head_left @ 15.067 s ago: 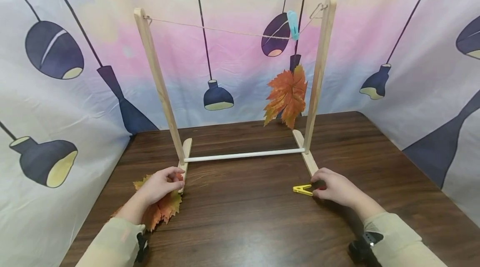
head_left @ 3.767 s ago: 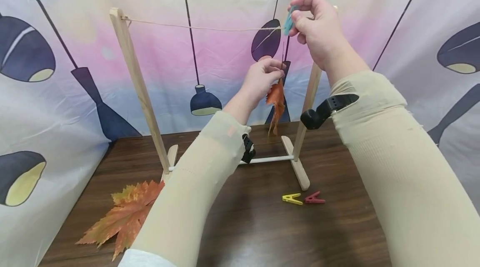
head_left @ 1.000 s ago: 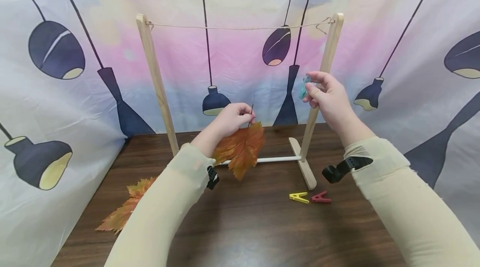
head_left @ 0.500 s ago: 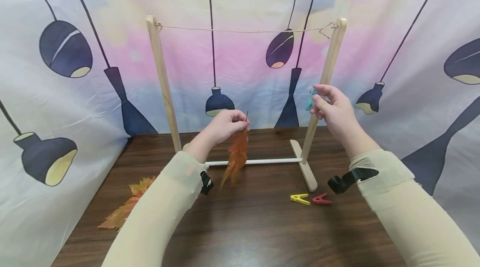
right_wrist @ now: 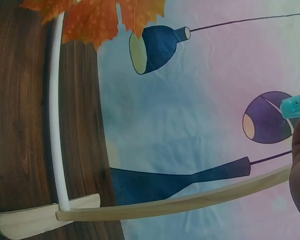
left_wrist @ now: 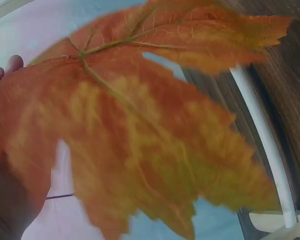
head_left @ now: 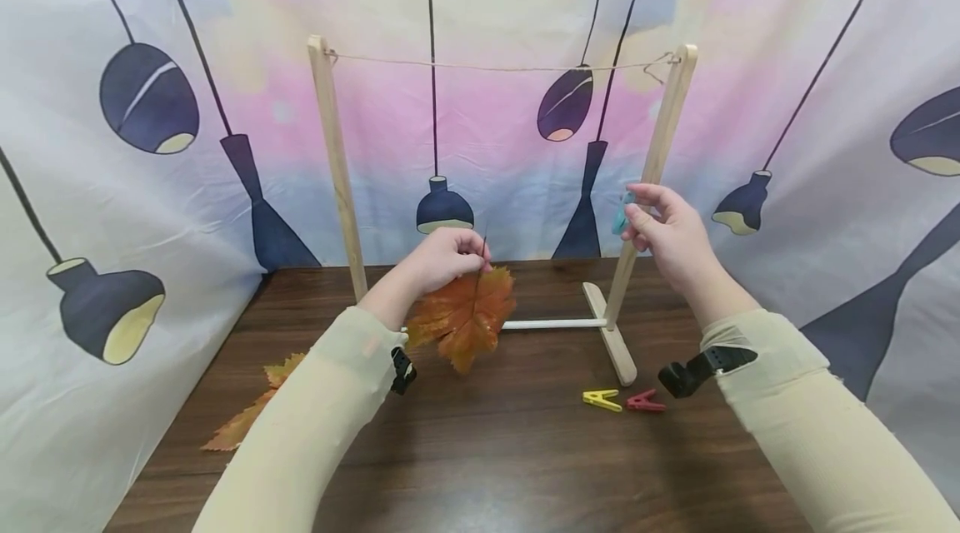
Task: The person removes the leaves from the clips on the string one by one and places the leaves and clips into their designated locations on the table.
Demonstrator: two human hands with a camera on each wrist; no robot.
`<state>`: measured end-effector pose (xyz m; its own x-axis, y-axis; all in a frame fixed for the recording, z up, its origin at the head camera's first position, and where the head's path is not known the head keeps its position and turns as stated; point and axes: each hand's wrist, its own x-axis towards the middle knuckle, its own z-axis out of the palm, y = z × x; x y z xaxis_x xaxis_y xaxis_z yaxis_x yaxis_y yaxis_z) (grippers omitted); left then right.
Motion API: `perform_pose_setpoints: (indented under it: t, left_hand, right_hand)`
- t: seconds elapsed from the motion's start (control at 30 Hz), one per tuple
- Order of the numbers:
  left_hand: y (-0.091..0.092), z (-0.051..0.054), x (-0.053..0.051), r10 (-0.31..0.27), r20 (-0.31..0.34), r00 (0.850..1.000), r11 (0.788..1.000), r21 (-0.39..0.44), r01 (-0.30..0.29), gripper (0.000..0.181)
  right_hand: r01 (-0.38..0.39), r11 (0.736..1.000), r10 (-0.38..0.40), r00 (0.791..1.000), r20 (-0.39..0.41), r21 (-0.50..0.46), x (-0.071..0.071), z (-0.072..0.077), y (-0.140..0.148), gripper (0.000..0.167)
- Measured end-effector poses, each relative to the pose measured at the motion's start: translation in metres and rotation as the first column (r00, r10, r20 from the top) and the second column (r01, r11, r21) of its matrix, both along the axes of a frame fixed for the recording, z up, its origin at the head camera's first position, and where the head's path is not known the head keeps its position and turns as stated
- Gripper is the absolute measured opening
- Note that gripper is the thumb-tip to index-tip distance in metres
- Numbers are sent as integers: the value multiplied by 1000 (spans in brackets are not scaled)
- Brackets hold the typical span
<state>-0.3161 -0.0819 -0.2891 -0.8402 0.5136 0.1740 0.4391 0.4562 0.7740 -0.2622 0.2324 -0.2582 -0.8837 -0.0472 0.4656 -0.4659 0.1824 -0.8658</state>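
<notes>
In the head view my left hand (head_left: 448, 256) pinches the dark stem of an orange maple leaf (head_left: 467, 318), which hangs below the fingers in front of the white rod. That leaf (left_wrist: 135, 115) fills most of the left wrist view. My right hand (head_left: 671, 225) holds a light blue clothespin (head_left: 622, 213) between thumb and fingers, near the right post of the wooden stand. Only the tip of the clothespin (right_wrist: 291, 107) shows in the right wrist view. Above both hands a bare string (head_left: 495, 67) runs between the two posts.
A yellow clothespin (head_left: 602, 400) and a red clothespin (head_left: 646, 401) lie by the stand's right foot (head_left: 619, 354). Another maple leaf (head_left: 251, 416) lies on the table at left, partly behind my left sleeve. The white rod (head_left: 555, 324) joins the posts low down.
The blue clothespin has come off the string and the leaf with it. Both hands have lowered, the left one also moving leftward. In the last half second the leaf has turned its broad face toward me.
</notes>
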Motion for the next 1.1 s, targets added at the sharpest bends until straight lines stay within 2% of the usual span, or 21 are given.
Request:
perform_pose_setpoints:
  t: [0.17,0.43,0.73,0.9,1.1]
  left_hand:
    - [-6,-3,0,7,-5,1000,1000,-4,-7,13]
    - [-13,-6,0,35,-19,999,998,49,-34,19]
    - [-21,-5,2,18,-8,1000,999,45,-17,20]
    - [-27,-5,3,34,-18,999,999,25,-33,22]
    - [-34,-7,3,42,-19,999,999,32,-41,24]
  right_hand:
    - [34,998,-34,999,7,55,-1,-9,2,41]
    - [31,999,-31,999,8,27,-5,-19,4,40]
    - [37,999,-38,999,16,37,-4,-24,5,37]
    - [26,1000,-27,1000,16,6,-4,-30,5,35]
    - [9,998,-5,998,63,-61,-4,-42,5,29]
